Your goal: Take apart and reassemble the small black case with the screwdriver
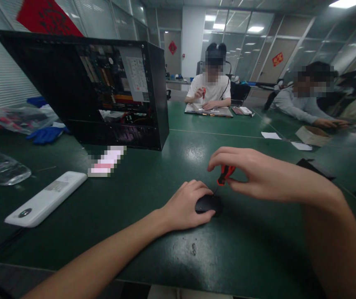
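A small black object [208, 204], shaped like a computer mouse, lies on the green table [153, 257]. My left hand [188, 205] grips it from the left, fingers over its far side and thumb along its near side. Above and to the right, my right hand [243, 172] holds a red and black screwdriver [224, 174] by its handle between fingers and thumb. The screwdriver is tilted, and its thin shaft points down at the object's far edge. Whether the tip touches it I cannot tell.
An open black computer case [161, 99] stands at the back left. Left of my arm lie a white power bank-like device [47, 199], a clear bottle [3, 166] and a blue glove [44, 135]. Across the table sit other people; an open box [313, 136] is at right.
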Tool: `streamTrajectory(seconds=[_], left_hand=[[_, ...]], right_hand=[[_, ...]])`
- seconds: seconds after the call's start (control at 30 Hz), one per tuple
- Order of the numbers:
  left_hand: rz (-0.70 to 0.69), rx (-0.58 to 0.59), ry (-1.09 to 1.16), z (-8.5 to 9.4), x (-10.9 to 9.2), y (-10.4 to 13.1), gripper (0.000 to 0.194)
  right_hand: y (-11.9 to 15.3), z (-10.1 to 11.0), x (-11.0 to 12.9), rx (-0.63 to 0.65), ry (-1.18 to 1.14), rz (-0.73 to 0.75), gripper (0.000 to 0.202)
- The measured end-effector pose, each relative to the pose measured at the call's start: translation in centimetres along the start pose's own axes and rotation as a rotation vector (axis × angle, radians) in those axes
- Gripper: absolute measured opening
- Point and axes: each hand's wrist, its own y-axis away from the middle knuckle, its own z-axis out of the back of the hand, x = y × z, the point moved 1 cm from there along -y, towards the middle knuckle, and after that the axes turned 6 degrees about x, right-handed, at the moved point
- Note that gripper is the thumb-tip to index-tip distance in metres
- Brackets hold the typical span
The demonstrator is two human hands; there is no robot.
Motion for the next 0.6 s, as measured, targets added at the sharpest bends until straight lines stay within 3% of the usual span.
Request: streamTrajectory(seconds=[0.2, 0.43, 0.6], left_hand=[[0.025, -0.011, 0.009, 0.0, -0.2, 0.0, 0.038], [0.036, -0.013, -0.021, 0.0, -0.4, -0.2, 0.04], [0.028, 0.03, -0.108, -0.1, -0.6, -1.0, 0.046]], right_hand=[[-0.1, -0.1, 0.0, -0.048, 0.139, -0.123, 0.017], [0.3, -0.2, 1.1, 0.039, -0.022, -0.01, 0.023], [-0.1, -1.3, 0.3, -0.11, 0.146, -0.124, 0.02]])
